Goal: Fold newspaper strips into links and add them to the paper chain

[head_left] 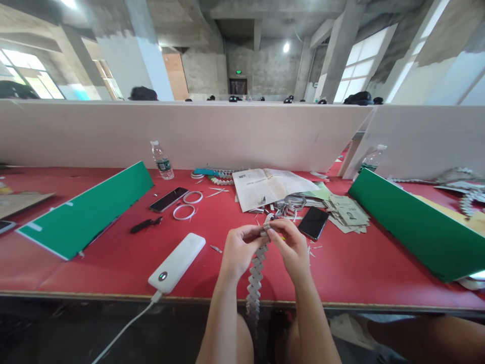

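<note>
A zigzag chain of folded paper strips (256, 280) hangs from my fingertips, down over the table's front edge toward my lap. My left hand (238, 248) pinches the chain's upper end between thumb and fingers. Right beside it, my right hand (291, 246) is closed on the same end, thumb and fingertips meeting the left ones. A small folded piece shows between the fingertips; its exact shape is partly hidden. Just beyond the hands lie loose paper strips (290, 203) and a printed newspaper sheet (271, 188).
A black phone (313, 223) and a paper stack (349, 212) lie to the right. On the left are a white power bank (177, 263) with a cable, another phone (168, 199), white rings (184, 212) and a water bottle (162, 163). Green boards (91, 215) flank the red table (341, 268).
</note>
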Tool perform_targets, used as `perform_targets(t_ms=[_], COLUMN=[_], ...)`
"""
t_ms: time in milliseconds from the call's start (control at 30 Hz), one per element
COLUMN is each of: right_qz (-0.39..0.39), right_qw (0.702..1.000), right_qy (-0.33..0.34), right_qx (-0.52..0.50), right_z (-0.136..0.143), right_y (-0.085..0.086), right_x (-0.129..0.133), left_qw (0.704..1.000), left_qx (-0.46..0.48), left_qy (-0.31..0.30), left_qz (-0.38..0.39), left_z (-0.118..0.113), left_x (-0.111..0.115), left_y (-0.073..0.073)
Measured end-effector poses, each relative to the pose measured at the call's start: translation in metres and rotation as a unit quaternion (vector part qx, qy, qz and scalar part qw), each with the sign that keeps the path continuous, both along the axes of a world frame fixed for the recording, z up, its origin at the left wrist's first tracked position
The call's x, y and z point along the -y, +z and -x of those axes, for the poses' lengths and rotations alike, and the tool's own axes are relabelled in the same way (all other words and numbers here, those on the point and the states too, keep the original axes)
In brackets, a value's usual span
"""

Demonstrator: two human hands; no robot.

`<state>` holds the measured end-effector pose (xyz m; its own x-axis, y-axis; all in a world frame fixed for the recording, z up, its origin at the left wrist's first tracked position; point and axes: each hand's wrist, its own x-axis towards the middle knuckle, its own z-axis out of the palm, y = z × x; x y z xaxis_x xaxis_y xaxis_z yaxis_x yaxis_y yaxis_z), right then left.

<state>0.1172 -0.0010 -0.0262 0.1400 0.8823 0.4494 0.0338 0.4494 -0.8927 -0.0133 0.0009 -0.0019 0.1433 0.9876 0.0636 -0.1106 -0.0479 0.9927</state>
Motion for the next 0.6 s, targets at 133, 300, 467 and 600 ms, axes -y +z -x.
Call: perform_targets(t_ms=[133,300,467,600], right_qz=[0.065,0.129,0.134,0.152], right_qw=[0.996,0.978,0.977,0.978], right_qy=[-0.003,-0.028,-0.001,0.038], right_qx=[-0.053,-0.164,-0.168,-0.137], right_z=[0.000,0.006,0.001,-0.006], right_y=[0.001,-0.005,-0.005,-0.002], right_x=[0.000,-0.003,-0.006,-0.006], left_qw=[0.999,0.998,0.997,0.996], left_qx=[-0.040,-0.053,-0.063,-0.070], left_qy=[-0.017,-0.015,0.026,0.046], left_qz=[-0.011,-0.023,-0.024,-0.029], left_z=[-0.005,-0.015,-0.019,-0.016], left_x=[0.003,0.002,0.002,0.002], left_y=[0.001,-0.002,-0.002,-0.001])
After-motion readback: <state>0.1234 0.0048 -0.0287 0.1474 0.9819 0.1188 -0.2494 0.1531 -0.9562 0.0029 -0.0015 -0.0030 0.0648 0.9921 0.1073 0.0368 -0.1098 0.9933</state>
